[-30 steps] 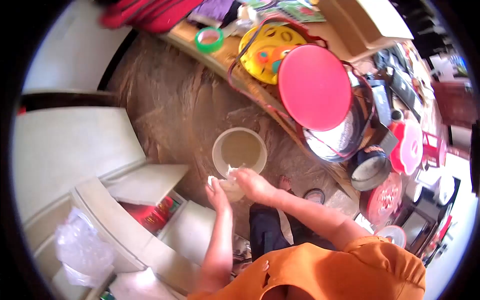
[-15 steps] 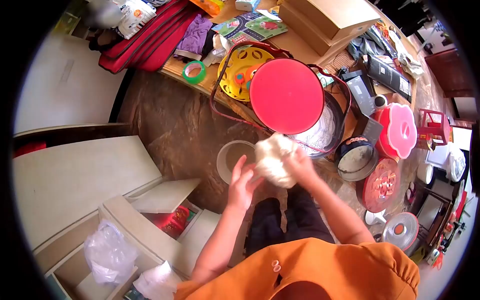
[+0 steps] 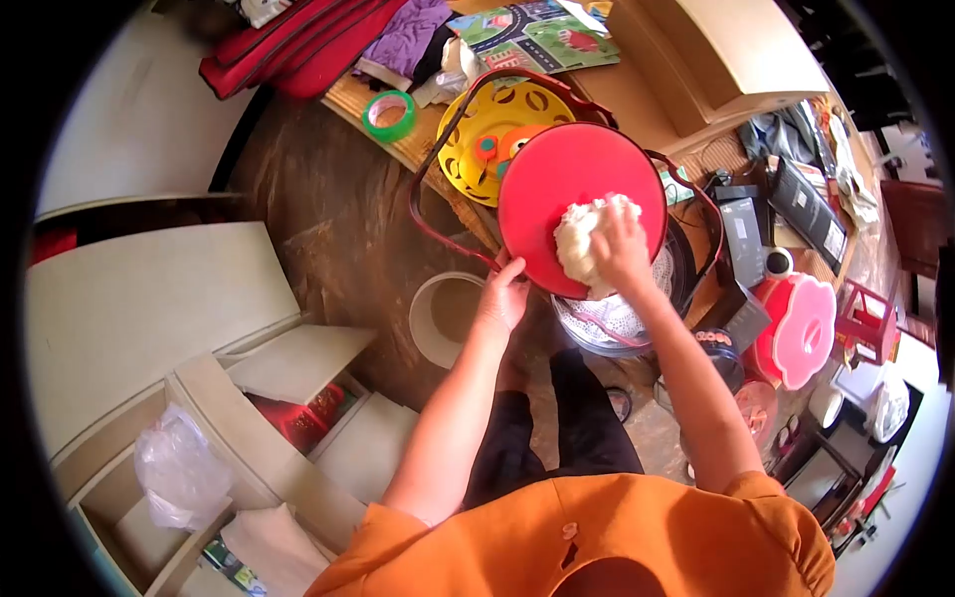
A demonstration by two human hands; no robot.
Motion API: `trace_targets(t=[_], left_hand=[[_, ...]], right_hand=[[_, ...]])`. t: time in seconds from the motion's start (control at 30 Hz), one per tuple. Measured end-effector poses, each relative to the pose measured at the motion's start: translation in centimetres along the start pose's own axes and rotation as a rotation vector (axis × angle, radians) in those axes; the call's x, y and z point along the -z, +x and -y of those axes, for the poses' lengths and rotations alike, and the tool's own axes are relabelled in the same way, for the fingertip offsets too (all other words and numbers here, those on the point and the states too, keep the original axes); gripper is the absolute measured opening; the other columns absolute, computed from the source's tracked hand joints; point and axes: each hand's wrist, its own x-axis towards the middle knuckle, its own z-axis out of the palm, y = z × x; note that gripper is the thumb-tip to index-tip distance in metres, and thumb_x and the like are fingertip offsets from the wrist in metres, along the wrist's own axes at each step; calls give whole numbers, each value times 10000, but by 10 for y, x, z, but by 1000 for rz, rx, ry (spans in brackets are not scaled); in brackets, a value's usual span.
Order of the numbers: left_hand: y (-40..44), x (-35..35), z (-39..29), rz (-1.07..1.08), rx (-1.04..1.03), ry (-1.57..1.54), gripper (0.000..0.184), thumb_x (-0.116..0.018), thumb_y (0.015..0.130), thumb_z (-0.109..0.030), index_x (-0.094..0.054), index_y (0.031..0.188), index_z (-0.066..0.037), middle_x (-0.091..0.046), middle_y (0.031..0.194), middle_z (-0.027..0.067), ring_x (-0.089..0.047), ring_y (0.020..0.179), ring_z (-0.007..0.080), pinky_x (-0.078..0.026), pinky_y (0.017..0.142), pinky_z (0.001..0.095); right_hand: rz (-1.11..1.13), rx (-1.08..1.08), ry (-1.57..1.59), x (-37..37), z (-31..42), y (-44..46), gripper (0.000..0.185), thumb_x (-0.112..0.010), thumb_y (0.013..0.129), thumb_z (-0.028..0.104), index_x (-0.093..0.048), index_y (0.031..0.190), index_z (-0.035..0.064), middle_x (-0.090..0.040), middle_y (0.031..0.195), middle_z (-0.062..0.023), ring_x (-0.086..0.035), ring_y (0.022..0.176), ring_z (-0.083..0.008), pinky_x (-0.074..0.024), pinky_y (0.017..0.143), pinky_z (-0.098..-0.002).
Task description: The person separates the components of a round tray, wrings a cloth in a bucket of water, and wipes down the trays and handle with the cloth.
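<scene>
The right hand (image 3: pixel 621 249) is now pressing the white cloth (image 3: pixel 585 239) onto the right part of the red disc (image 3: pixel 557 199), fingers bunched over it; the left hand (image 3: pixel 505 297), earlier nearer the bucket (image 3: pixel 446 320), is pinching the disc's near-left rim.

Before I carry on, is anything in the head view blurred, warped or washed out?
Head view: strong fisheye bowing, black corners; pale wall at far right looks washed out; top-left dark shape is smeared; right hand seems slightly soft; white cloth stands out clearly against the red disc.
</scene>
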Motion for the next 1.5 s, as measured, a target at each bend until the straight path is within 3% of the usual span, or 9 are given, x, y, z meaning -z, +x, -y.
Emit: trace_targets(t=[0.23, 0.47, 0.67, 0.8, 0.97, 1.1, 1.2, 1.4, 1.5], left_hand=[[5, -17, 3, -28, -87, 86, 374, -581, 732, -23, -518, 1100, -38, -587, 1061, 62, -539, 997, 182, -405, 902, 313], [-13, -72, 4, 48, -289, 124, 430, -616, 718, -76, -495, 1125, -6, -574, 1052, 69, -536, 962, 159, -413, 875, 287], [-42, -128, 5, 180, -500, 453, 578, -598, 738, 16, -362, 1265, -12, -501, 1175, 85, -476, 1074, 157, -378, 941, 307], [-45, -146, 10, 73, -507, 584, 587, -653, 722, -14, -379, 1242, -15, -497, 1179, 85, -488, 1094, 161, -417, 898, 305], [-70, -169, 14, 58, -489, 576, 346, -531, 725, 20, -517, 1071, 5, -559, 953, 40, -526, 859, 98, -425, 783, 233], [-88, -189, 9, 82, -514, 509, 350, -483, 715, 37, -516, 1063, 25, -566, 921, 27, -525, 829, 91, -422, 740, 223], [-108, -196, 4, 95, -509, 592, 348, -496, 716, 31, -515, 1063, 33, -569, 921, 27, -524, 814, 88, -424, 736, 224], [-126, -204, -20, 106, -574, 698, 330, -520, 708, 31, -532, 1037, 31, -578, 906, 24, -533, 794, 90, -432, 729, 224], [-141, -222, -30, 150, -579, 592, 299, -537, 706, 19, -539, 1005, 30, -586, 906, 38, -542, 809, 98, -441, 742, 241]], right_hand=[[138, 448, -174, -8, 23, -7, 791, -672, 635, 412, -371, 1333, 191, -303, 1379, -191, -340, 1208, -408, -253, 965, -561], [-292, 78, 30, 1, -8, 46, 622, -610, 756, 176, -357, 1300, 16, -369, 1315, -230, -374, 1180, -372, -282, 995, -433], [-34, -45, 879, 86, 70, 42, 562, -631, 741, 126, -406, 1249, 37, -468, 1224, -217, -464, 1117, -359, -342, 966, -401], [2, 609, -10, 133, 123, 29, 522, -698, 604, 222, -564, 1103, 147, -386, 1314, -184, -375, 1185, -368, -292, 981, -465], [-22, 767, -80, 148, 114, 84, 249, -668, 659, 244, -657, 899, 178, -570, 1103, -60, -519, 995, -260, -409, 844, -407], [-28, 227, 139, 169, 94, 147, 312, -578, 748, 319, -643, 847, 31, -626, 798, -177, -595, 774, -345, -470, 730, -390], [200, -77, 307, 200, 73, 171, 344, -567, 781, 323, -647, 879, 3, -622, 759, -110, -572, 732, -138, -463, 699, -284], [-10, 785, -42, 259, 159, 96, 243, -633, 699, 317, -656, 813, 104, -612, 727, -91, -597, 735, -287, -466, 721, -390], [-15, 762, 103, 278, 168, 90, 262, -638, 693, 321, -640, 823, 93, -611, 730, -84, -595, 739, -295, -466, 709, -392]])
